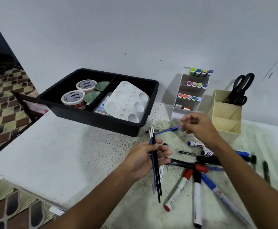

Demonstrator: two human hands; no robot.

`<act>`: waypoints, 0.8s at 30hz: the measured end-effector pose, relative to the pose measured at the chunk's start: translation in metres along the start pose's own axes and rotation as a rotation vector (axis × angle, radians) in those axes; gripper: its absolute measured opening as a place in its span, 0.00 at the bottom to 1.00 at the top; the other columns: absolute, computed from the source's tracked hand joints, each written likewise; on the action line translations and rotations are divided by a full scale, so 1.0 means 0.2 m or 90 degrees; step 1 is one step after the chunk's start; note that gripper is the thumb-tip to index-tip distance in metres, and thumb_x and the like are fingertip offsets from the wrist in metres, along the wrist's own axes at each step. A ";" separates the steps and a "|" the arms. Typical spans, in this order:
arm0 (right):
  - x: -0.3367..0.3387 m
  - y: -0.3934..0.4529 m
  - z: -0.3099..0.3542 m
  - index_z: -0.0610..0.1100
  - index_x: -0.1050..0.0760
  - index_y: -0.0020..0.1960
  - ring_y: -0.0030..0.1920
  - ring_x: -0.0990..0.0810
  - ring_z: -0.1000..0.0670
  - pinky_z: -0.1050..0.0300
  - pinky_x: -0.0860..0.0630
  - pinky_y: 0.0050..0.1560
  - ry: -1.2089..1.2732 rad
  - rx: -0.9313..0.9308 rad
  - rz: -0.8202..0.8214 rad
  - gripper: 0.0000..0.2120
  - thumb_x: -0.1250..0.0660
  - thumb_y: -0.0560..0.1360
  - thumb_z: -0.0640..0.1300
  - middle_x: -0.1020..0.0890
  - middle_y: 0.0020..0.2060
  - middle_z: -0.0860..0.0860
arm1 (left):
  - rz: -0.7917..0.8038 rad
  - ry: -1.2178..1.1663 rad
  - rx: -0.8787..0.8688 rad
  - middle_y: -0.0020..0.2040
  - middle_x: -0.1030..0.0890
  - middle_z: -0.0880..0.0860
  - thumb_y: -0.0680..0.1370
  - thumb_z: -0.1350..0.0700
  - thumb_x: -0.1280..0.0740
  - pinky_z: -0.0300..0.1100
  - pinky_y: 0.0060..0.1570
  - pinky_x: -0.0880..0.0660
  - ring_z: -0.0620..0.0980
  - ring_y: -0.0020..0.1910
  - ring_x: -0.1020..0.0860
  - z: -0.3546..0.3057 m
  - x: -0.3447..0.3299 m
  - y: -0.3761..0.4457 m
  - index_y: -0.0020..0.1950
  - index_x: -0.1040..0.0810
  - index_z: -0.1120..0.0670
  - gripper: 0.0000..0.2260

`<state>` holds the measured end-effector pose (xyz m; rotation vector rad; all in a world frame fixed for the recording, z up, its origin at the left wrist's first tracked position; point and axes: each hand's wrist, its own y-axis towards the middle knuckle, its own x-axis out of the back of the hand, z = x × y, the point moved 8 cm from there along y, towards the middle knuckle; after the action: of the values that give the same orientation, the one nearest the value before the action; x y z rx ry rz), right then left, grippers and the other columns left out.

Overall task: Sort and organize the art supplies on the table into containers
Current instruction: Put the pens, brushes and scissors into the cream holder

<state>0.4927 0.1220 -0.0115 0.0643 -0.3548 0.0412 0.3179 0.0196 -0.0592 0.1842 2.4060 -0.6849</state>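
Note:
My left hand [144, 158] grips a bundle of thin paintbrushes [156, 177], black and blue handles, bristles pointing up toward the black bin. My right hand [199, 123] pinches the end of a single blue-handled brush [167, 130], held just above the table, its tip aimed at the bundle. A heap of whiteboard markers [196, 176] with red, blue and black caps lies on the speckled table [68, 154] below my right forearm. A cream divided holder [224, 119] stands just right of my right hand with black scissors [240, 90] in it.
A black two-part bin [144, 124] at the back holds tape rolls [73, 98] on the left and a white paint palette [126, 101] on the right. A white tiered rack [190, 95] holds several coloured markers. More pens lie at the far right. The table edge drops off at left.

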 end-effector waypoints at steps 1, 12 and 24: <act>0.05 -0.01 0.02 0.43 0.22 0.44 0.31 0.20 0.54 0.60 0.24 0.35 0.036 0.008 -0.034 0.11 0.33 0.73 0.27 0.18 0.29 0.51 | 0.001 0.018 -0.013 0.45 0.18 0.62 0.82 0.66 0.44 0.54 0.51 0.21 0.58 0.45 0.17 -0.01 -0.03 0.01 0.60 0.27 0.65 0.10; 0.54 -0.16 0.18 0.41 0.22 0.42 0.33 0.20 0.49 0.59 0.26 0.33 0.331 -0.008 -0.183 0.05 0.30 0.72 0.33 0.18 0.31 0.49 | 0.000 0.148 -0.119 0.48 0.16 0.60 0.81 0.65 0.42 0.48 0.46 0.22 0.54 0.46 0.18 -0.04 -0.37 0.17 0.54 0.22 0.61 0.10; 0.68 -0.15 0.10 0.39 0.20 0.44 0.36 0.22 0.51 0.66 0.28 0.31 0.210 -0.074 -0.126 0.07 0.24 0.69 0.41 0.16 0.38 0.48 | 0.143 0.127 -0.007 0.44 0.18 0.62 0.82 0.63 0.42 0.44 0.38 0.19 0.51 0.33 0.20 0.21 -0.92 0.27 0.55 0.24 0.64 0.09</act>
<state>0.6147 0.0953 0.0526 -0.0230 -0.0203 -0.1632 0.5018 0.0511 0.0009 0.5318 2.5252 -0.5724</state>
